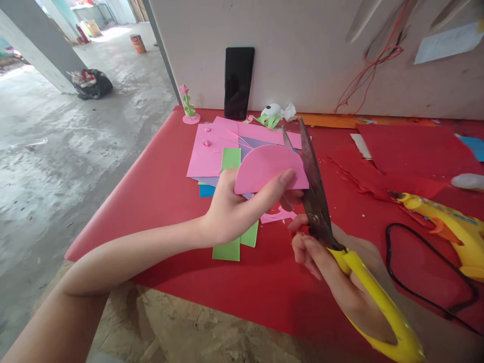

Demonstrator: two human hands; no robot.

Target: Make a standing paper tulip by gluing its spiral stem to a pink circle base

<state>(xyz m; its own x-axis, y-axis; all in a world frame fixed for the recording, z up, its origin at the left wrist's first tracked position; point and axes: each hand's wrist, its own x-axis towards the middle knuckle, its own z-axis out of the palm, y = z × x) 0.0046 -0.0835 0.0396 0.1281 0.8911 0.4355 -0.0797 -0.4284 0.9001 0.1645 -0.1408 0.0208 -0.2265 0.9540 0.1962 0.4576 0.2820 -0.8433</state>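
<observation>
My left hand (242, 206) pinches a pink half-round piece of craft foam or paper (264, 169), thumb on top, straight edge toward me. In my right hand (336, 272) is a pair of scissors (315, 186) with yellow handles and dark, worn blades. The blades stand apart, pointing away from me, at the right end of the pink piece; whether they touch it I cannot tell. Beneath my left hand lie pink sheets (212, 151), green strips (227, 252) and a blue sheet (206, 190). A pink scrap (278, 216) rests on the red table.
A black phone (238, 83) leans on the pale back panel. Near it are a small paper flower (188, 103) and a white ball (271, 111) with green paper. At right, a yellow glue gun (449, 227) lies with its black cord (389, 262) on the red tabletop (151, 176).
</observation>
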